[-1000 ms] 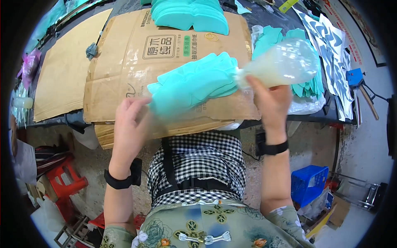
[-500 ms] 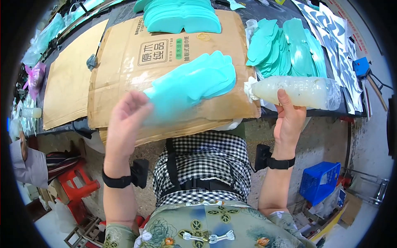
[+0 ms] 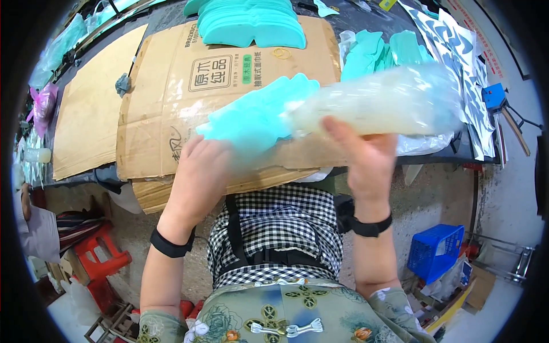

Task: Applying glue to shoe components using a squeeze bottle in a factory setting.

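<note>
My right hand (image 3: 369, 163) grips a large clear plastic bottle (image 3: 377, 103) from below, thumb along its near side. The bottle lies sideways, holds something whitish and is smeared by motion; its narrow end reaches over turquoise sole-shaped cut-outs (image 3: 260, 111). Those cut-outs lie overlapped in a fan on a flattened cardboard box (image 3: 154, 103). At their near left end is my left hand (image 3: 203, 171), fingers bent over the edge. Its fingertips are blurred, so whether they pinch a piece cannot be made out.
A tall stack of turquoise cut-outs (image 3: 251, 26) stands at the far side, a rubber band (image 3: 281, 53) before it. More turquoise pieces (image 3: 363, 54) lie behind the bottle. Patterned white sheets (image 3: 452, 63) are at the right. Below stand a blue crate (image 3: 437, 251) and red stool (image 3: 103, 251).
My right hand has brought the bottle left and closer, its narrow end now over the fanned cut-outs. My left hand has shifted right and turned, knuckles up, at the cut-outs' near end.
</note>
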The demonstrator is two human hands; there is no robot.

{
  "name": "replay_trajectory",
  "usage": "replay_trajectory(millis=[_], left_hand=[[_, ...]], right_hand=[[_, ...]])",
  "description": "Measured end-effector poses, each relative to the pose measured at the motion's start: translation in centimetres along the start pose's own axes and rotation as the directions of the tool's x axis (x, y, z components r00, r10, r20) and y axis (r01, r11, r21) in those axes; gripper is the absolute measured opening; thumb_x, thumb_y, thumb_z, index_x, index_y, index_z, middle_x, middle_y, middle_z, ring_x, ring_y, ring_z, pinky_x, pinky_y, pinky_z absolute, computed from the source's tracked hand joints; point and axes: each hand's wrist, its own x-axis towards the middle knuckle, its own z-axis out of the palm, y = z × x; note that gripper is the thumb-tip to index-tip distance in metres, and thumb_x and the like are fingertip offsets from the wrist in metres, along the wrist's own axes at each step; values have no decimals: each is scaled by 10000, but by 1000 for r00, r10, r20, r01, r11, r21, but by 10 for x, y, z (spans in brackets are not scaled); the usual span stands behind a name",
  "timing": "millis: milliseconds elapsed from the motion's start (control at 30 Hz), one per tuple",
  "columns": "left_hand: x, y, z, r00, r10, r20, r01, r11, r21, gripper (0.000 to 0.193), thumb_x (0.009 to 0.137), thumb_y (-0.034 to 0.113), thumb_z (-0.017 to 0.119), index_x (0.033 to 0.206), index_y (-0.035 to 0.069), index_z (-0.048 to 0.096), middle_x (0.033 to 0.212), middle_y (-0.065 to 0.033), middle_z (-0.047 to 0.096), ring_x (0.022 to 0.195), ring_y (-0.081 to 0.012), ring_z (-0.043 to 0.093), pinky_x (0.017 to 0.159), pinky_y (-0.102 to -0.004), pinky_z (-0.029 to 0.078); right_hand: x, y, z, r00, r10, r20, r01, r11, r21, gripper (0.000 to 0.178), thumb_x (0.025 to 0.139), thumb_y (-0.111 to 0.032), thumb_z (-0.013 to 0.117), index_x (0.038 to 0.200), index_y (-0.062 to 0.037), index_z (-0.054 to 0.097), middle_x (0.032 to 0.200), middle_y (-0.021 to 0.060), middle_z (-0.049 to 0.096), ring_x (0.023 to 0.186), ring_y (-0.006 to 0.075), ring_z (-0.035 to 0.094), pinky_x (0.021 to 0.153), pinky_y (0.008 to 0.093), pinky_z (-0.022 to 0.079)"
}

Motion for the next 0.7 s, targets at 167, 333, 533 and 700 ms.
replay_trajectory(millis=[167, 333, 533, 700], left_hand=[[-3, 3, -5, 999, -33, -30, 31, 999, -36, 277, 790, 54, 787, 1046, 79, 685, 1110, -62, 657, 1107, -298, 623, 1079, -485, 424], [-4, 8, 10, 983, -114, -143, 94, 986, -140, 261, 795, 85, 803, 1029, 86, 687, 1099, -59, 656, 1093, -306, 621, 1077, -496, 423], [1, 4, 19, 976, -148, -159, 134, 987, -93, 205, 809, 69, 792, 987, 91, 691, 1084, -65, 653, 1071, -317, 618, 1098, -510, 407], [-7, 0, 12, 956, -155, -251, 118, 981, -155, 259, 837, 58, 783, 1088, 80, 721, 1130, -89, 670, 1130, -308, 629, 1131, -479, 402]], right_hand=[[36, 7, 33, 970, -162, 184, 237, 810, -537, 370, 831, -125, 879, 1148, -31, 713, 1036, 123, 792, 893, 194, 763, 810, 333, 591], [54, 0, 35, 979, -192, -62, 142, 874, -464, 385, 822, -150, 888, 1137, -14, 714, 972, 118, 801, 812, 235, 776, 752, 365, 602], [39, 7, 37, 958, -239, 157, 286, 798, -530, 370, 789, -154, 913, 1096, -23, 753, 1073, 126, 787, 947, 260, 760, 870, 361, 578], [58, -1, -1, 992, -57, -108, 2, 892, -452, 407, 821, -136, 892, 1184, -28, 741, 1079, 95, 790, 967, 268, 743, 928, 420, 570]])
